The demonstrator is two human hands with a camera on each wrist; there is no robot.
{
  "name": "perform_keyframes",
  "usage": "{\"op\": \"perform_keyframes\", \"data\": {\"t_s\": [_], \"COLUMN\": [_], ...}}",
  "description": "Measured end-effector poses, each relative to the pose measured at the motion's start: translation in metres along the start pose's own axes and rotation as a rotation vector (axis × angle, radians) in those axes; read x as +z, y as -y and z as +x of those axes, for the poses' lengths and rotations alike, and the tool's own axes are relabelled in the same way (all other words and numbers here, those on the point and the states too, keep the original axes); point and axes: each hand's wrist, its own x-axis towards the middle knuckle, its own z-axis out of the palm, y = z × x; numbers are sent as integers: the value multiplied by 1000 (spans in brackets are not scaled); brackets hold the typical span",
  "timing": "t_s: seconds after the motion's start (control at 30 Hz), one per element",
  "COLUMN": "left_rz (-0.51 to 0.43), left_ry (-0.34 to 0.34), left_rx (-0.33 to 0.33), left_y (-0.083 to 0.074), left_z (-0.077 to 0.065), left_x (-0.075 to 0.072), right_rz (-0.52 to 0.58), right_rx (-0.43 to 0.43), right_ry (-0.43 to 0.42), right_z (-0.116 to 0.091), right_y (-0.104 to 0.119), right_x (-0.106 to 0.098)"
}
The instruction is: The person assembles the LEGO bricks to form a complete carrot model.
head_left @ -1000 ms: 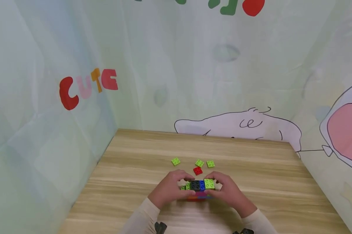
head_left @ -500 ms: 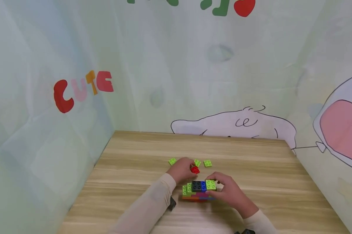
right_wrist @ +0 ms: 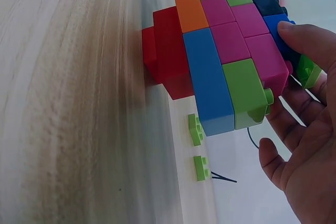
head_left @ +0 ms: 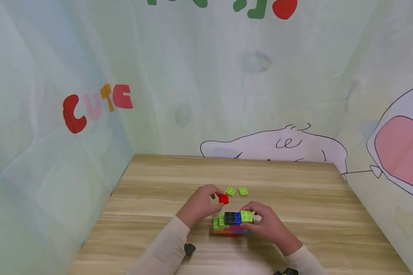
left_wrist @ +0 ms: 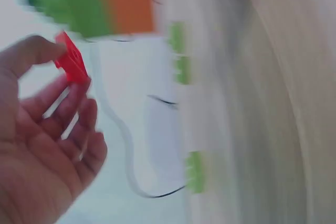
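A small red toy brick (head_left: pixel 223 199) is pinched between thumb and fingertips of my left hand (head_left: pixel 201 204), just left of and behind the block build. In the left wrist view the red brick (left_wrist: pixel 72 59) stands tilted, its studded face showing. My right hand (head_left: pixel 271 227) grips the build (right_wrist: pixel 220 61) at its upper right end, thumb on a blue brick (right_wrist: pixel 281 35). The build is stepped, with red bricks at the bottom, then orange and blue, magenta and green. Along its top run a black brick (head_left: pixel 230 217), a blue one and a lime one (head_left: pixel 246 216).
Two flat lime bricks (head_left: pixel 230 191) (head_left: pixel 243 191) lie on the wooden table (head_left: pixel 151 191) behind the build. Another lime brick (left_wrist: pixel 194 171) shows in the left wrist view. A printed cloth wall (head_left: pixel 158 126) stands along the table's back and sides.
My left hand has let go of the build, reached to the red brick on the table, picked it up and drawn back slightly left. My right hand keeps its hold on the build.
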Motion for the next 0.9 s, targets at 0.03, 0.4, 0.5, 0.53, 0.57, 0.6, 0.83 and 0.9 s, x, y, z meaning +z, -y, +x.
{"op": "perform_keyframes", "data": {"t_s": [0.03, 0.4, 0.5, 0.53, 0.57, 0.6, 0.83, 0.9], "left_rz": [-17, 87, 130, 153, 182, 206, 312, 309], "left_ry": [1, 8, 22, 27, 35, 45, 100, 108], "left_rx": [46, 317, 308, 298, 288, 276, 249, 236], "left_y": [-3, -22, -27, -29, -32, -35, -53, -55], "left_z": [-9, -39, -39, -39, -39, -39, -36, -35], "left_x": [-4, -11, -13, -15, -16, -17, -24, -25], "right_rz": [1, -1, 5, 6, 7, 6, -14, -14], "right_rx": [11, 38, 15, 6, 3, 4, -31, -34], "right_ry": [2, -6, -9, -11, -12, -12, -27, -25], "right_z": [0, -1, -1, -1, 0, 0, 1, 1], "right_y": [0, 0, 0, 0, 0, 0, 0, -1], "right_x": [0, 2, 4, 4, 4, 4, 4, 4]}}
